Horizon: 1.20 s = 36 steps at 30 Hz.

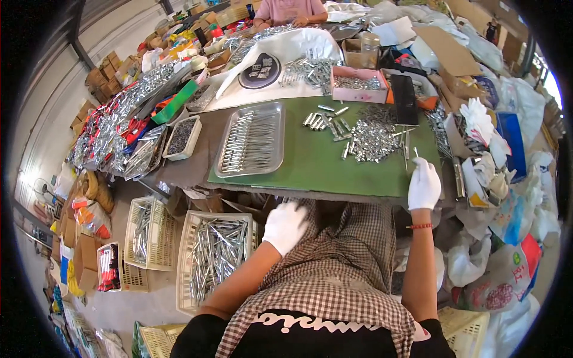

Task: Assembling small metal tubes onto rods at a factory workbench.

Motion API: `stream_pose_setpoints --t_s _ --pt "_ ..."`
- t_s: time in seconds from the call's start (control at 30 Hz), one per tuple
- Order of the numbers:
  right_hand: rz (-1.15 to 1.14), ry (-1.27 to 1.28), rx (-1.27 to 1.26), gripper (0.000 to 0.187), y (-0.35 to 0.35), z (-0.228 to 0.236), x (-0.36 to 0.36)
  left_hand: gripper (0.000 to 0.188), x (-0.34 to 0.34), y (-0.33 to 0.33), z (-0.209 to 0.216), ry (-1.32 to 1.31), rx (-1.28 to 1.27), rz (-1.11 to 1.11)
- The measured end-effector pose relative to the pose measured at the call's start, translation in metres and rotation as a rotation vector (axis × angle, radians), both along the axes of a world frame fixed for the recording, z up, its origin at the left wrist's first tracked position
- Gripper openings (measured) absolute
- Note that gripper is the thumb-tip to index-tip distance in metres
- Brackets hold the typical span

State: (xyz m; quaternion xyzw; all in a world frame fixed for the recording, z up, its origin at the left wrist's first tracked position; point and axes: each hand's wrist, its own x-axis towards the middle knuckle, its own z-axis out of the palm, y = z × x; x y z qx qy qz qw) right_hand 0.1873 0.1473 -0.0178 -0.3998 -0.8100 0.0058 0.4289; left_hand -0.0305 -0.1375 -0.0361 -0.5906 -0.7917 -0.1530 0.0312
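So the right hand (425,182) is out at the right end of the bench (322,176), and its grip looks pinched together on a slim metal piece (416,152), the tip poking up past the fingers. Left hand (287,228) is a blur by the apron, just off the front edge, so I can't tell if that grip is apart or together. My take: hold the slim piece near its end so the tip stays visible, and bring the left hand up to steady whatever it meets, since gloves probably dull the feel for bits this thin. I'd also lift clear of the pile of small fittings (373,140) so nothing scatters. The surface is a green top, with loose short tubes (314,121) beside the pile, a dark phone (405,98) behind it, and a clear tray (282,134) of neatly lined-up metal parts (242,143) on the left. Room's packed, honestly: crate (184,262) of long metal parts on the lower left, bags crowding the right, and another person (290,9) sits across the far side.
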Motion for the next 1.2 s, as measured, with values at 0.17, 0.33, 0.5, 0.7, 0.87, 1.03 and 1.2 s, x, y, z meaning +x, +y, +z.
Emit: stream_pose_setpoints --t_s 0.17,0.33,0.5,0.7,0.87,1.03,1.2 --pt "0.006 0.032 0.004 0.017 0.004 0.0 -0.002 0.014 -0.018 -0.019 -0.038 -0.009 0.066 0.247" --pt "-0.012 0.037 0.012 0.015 0.006 0.0 -0.002 0.015 -0.036 -0.029 -0.036 0.186 0.11 0.388" --pt "-0.022 0.024 -0.001 0.014 0.005 -0.001 0.002 0.015 -0.023 -0.014 -0.042 0.104 0.104 0.229" --pt "-0.008 0.018 0.0 0.013 0.001 -0.001 0.002 0.037 0.018 -0.006 -0.092 0.028 0.01 -0.043" --pt "-0.032 0.006 -0.053 0.013 0.001 0.004 0.0 0.037 0.012 -0.001 -0.093 -0.019 0.107 -0.107" --pt "-0.038 -0.016 -0.057 0.014 0.0 0.007 -0.006 0.034 0.008 -0.008 -0.066 -0.16 0.276 -0.1" --pt "-0.024 -0.04 -0.04 0.016 0.002 0.007 -0.004 0.024 -0.002 0.03 0.05 -0.047 0.423 -0.414"
